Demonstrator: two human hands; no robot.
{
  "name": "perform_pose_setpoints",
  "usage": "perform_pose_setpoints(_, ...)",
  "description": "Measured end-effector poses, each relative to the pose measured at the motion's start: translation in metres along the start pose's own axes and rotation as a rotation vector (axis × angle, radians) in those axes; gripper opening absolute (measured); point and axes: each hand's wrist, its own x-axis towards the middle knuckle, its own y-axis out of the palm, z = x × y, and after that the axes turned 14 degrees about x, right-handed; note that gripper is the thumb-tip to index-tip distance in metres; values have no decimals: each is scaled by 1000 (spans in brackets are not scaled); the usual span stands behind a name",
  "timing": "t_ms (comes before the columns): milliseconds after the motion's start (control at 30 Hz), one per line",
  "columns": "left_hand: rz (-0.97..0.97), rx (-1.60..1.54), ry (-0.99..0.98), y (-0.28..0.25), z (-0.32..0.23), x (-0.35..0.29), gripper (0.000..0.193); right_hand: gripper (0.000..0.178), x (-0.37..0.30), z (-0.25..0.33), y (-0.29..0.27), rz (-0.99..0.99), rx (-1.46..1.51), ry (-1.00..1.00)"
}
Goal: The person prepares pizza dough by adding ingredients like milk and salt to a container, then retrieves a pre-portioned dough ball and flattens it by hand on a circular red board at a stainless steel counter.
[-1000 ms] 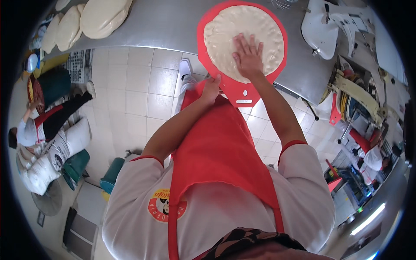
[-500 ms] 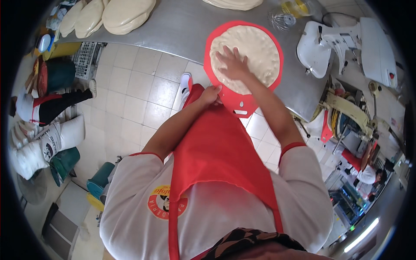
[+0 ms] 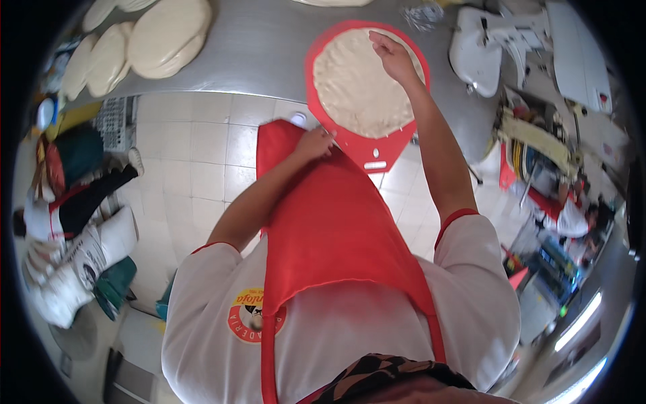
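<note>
A round, pale sheet of dough (image 3: 360, 84), its surface dimpled, covers most of a red board (image 3: 387, 151) with a slotted handle end. That handle end juts out past the front edge of the steel table toward me. Over the dough's far right part is my right hand (image 3: 393, 57), its fingers stretched out and nothing in them; whether it touches the dough I cannot tell. My left hand (image 3: 315, 144) is closed at the board's near left edge, with its fingertips at the rim. Part of its grip is hidden.
Several pale dough pieces (image 3: 168, 37) lie on the steel table (image 3: 262, 54) at the far left. A wire whisk (image 3: 422, 17) and a white machine (image 3: 476, 50) stand to the right. White sacks (image 3: 67, 276) and a person (image 3: 47, 212) are at the left.
My right hand has moved from the dough's middle toward its far right edge. My left hand stays at the board's near left edge. The whole view has shifted slightly.
</note>
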Motion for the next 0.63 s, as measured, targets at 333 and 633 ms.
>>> perform_pose_setpoints(333, -574, 891, 885, -34, -114, 32, 27, 53, -219, -21, 7, -87, -603, 158)
perform_pose_setpoints(633, -369, 1459, 776, -47, -126, 65, 75, 86, -226, 21, 47, 107, -452, 747)
